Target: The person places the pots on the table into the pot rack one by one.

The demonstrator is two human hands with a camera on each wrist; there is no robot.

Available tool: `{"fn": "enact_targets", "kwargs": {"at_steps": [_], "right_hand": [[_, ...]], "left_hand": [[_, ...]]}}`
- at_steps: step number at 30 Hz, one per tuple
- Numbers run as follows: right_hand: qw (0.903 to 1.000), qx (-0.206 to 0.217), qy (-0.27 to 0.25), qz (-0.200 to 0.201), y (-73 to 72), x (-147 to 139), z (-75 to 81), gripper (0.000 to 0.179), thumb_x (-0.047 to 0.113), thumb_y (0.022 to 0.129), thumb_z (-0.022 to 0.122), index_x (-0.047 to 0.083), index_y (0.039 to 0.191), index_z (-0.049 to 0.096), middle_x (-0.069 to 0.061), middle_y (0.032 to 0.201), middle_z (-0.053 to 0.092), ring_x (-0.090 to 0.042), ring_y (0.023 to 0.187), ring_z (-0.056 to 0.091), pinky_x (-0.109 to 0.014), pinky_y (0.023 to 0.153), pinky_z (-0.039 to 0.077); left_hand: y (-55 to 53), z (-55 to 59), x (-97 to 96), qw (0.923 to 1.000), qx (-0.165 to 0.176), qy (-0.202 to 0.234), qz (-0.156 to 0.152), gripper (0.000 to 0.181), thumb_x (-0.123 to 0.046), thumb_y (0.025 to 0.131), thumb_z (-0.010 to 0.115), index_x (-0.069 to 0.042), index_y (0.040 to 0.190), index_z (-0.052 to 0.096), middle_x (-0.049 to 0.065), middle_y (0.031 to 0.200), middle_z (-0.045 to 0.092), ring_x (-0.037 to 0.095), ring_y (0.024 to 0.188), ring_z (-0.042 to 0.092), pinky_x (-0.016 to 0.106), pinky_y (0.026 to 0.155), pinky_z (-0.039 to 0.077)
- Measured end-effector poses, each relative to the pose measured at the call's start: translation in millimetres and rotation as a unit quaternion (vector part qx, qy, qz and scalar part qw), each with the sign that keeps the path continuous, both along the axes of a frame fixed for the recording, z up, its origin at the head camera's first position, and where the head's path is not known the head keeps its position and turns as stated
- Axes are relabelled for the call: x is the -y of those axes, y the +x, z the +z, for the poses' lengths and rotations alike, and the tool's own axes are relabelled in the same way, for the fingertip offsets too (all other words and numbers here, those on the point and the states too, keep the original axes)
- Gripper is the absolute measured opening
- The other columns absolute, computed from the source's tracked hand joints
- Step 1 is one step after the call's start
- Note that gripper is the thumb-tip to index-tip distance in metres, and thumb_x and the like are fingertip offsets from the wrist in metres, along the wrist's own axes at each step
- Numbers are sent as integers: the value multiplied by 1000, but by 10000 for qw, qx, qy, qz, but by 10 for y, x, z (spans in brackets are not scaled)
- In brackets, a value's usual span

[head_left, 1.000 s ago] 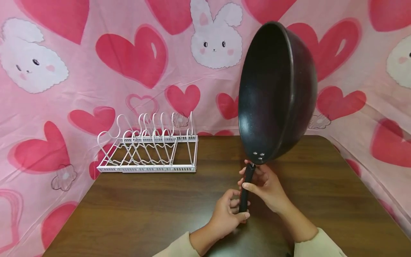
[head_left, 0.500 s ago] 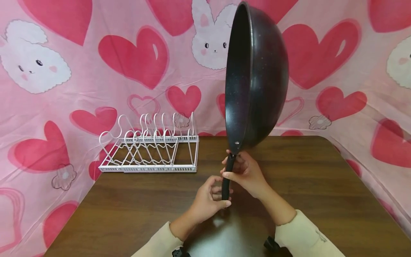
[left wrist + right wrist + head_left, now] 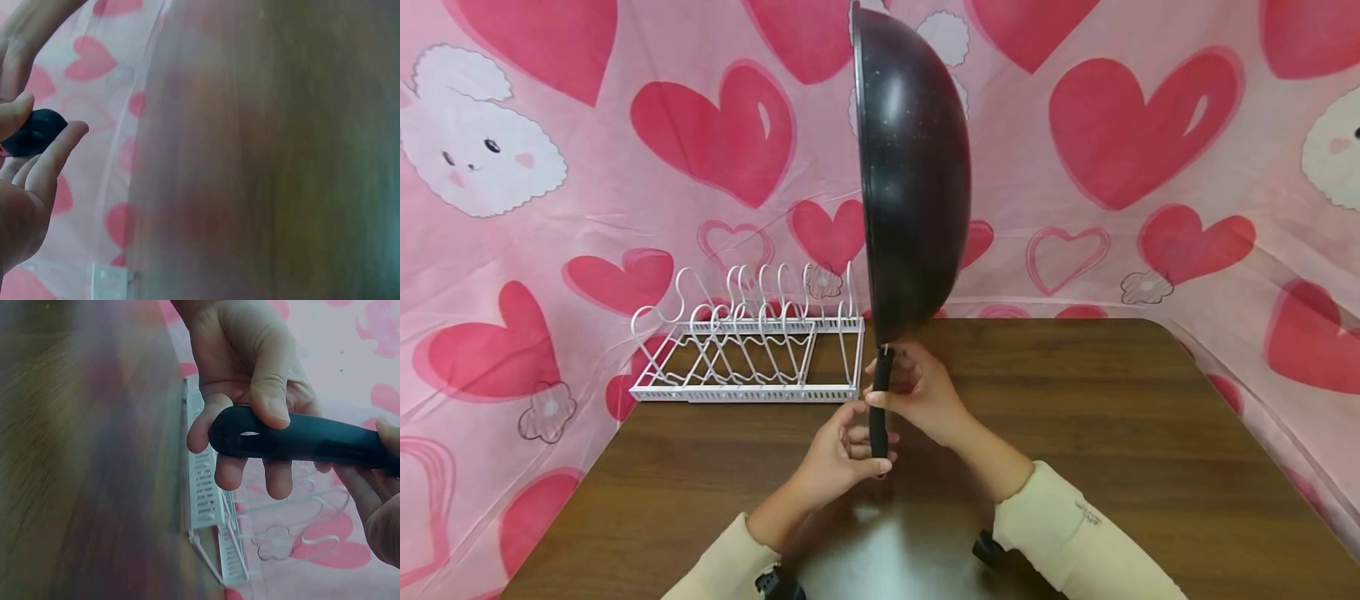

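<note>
A black wok (image 3: 917, 167) stands on end in the air above the table, its bowl up and its handle (image 3: 878, 425) pointing down. Its open side faces left and its rounded outside faces right. My left hand (image 3: 835, 462) holds the handle's lower end between thumb and fingers. Higher up, just under the bowl, my right hand (image 3: 928, 396) grips the same handle. In the right wrist view the black handle (image 3: 300, 439) lies across the left hand's fingers (image 3: 229, 475), with the left thumb on top. Only the handle's end (image 3: 39, 132) shows in the left wrist view.
A white wire rack (image 3: 745, 393) with several upright loops stands at the table's back left, just left of the wok. The brown wooden table (image 3: 1112, 433) reaches back to a pink cloth (image 3: 1075, 158) printed with hearts and rabbits.
Both hands have carried the wok leftward, and it has risen slightly. It has turned so that its inside, visible before, is hidden and its outside shows. The rack has stayed put.
</note>
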State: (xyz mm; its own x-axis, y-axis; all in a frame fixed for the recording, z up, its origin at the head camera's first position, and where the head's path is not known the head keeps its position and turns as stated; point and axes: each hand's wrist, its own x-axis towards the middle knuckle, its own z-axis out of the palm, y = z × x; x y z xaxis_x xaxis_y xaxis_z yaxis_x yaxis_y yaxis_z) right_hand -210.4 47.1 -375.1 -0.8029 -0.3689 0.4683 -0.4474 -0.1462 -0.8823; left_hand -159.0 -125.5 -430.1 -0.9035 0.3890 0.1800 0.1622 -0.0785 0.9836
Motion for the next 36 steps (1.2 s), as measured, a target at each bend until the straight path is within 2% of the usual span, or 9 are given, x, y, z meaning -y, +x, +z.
{"fn": "enact_targets", "kwargs": {"at_steps": [5, 10, 12, 15, 17, 22, 27, 33, 36], "right_hand": [[9997, -206, 123, -44, -13, 201, 32, 54, -6, 75, 79, 0, 122, 53, -23, 102, 67, -28, 85, 69, -36, 76, 58], [9991, -273, 315, -62, 137, 374, 242, 52, -10, 74, 78, -6, 120, 53, -24, 99, 67, -36, 80, 68, -41, 71, 59], [9989, -277, 382, -34, 201, 436, 341, 51, -13, 74, 76, -9, 119, 52, -26, 97, 66, -41, 80, 68, -42, 69, 59], [9985, -315, 452, 45, 193, 537, 353, 52, -13, 74, 76, -9, 120, 52, -27, 97, 65, -44, 81, 68, -40, 68, 59], [9984, -272, 485, 111, 141, 621, 304, 56, -14, 74, 76, -10, 123, 50, -28, 100, 65, -44, 85, 68, -42, 72, 59], [9984, -52, 551, 122, -7, 870, 120, 61, -9, 75, 79, -8, 128, 48, -26, 105, 65, -37, 88, 69, -40, 76, 58], [9981, 199, 579, 51, -31, 1069, 58, 61, 0, 75, 82, 0, 128, 52, -18, 102, 67, -22, 84, 69, -25, 70, 55], [9978, 585, 317, -29, -25, 1159, -46, 60, -2, 73, 83, -1, 126, 53, -16, 102, 68, -16, 79, 68, -23, 65, 55], [9968, 758, 227, -69, -30, 1164, -95, 59, -3, 73, 82, -2, 124, 53, -15, 101, 68, -15, 78, 67, -23, 65, 55]], "left_hand": [[-4, 8, 198, 9998, -200, 30, 68, 68, 20, 74, 71, 1, 130, 38, 39, 109, 60, 51, 91, 64, 40, 66, 59], [32, -2, 354, 9985, -456, 57, 304, 69, 22, 70, 73, 3, 128, 42, 30, 109, 55, 45, 98, 64, 45, 65, 59], [49, 4, 420, 9979, -480, -3, 425, 69, 22, 69, 74, 4, 128, 43, 31, 108, 53, 41, 100, 64, 46, 64, 59], [75, 17, 528, 9976, -428, -75, 540, 68, 22, 68, 74, 7, 127, 42, 38, 108, 48, 33, 99, 63, 48, 63, 58], [88, 27, 599, 9977, -378, -102, 553, 67, 21, 69, 74, 7, 126, 41, 37, 108, 49, 29, 98, 64, 49, 63, 58], [112, 53, 802, 9980, -249, -222, 528, 64, 19, 71, 75, 5, 122, 40, 22, 108, 54, 25, 98, 66, 51, 64, 58], [142, 54, 1024, 9982, -182, -294, 500, 62, 20, 71, 73, 5, 120, 39, 18, 107, 55, 25, 97, 66, 52, 61, 58], [146, 0, 1167, 9996, -102, -239, 72, 57, 18, 74, 72, 8, 119, 38, 15, 107, 59, 34, 99, 64, 55, 60, 56], [132, -40, 1190, 9997, -128, -196, -106, 55, 16, 76, 72, 7, 119, 38, 14, 106, 60, 33, 97, 65, 55, 60, 56]]}}
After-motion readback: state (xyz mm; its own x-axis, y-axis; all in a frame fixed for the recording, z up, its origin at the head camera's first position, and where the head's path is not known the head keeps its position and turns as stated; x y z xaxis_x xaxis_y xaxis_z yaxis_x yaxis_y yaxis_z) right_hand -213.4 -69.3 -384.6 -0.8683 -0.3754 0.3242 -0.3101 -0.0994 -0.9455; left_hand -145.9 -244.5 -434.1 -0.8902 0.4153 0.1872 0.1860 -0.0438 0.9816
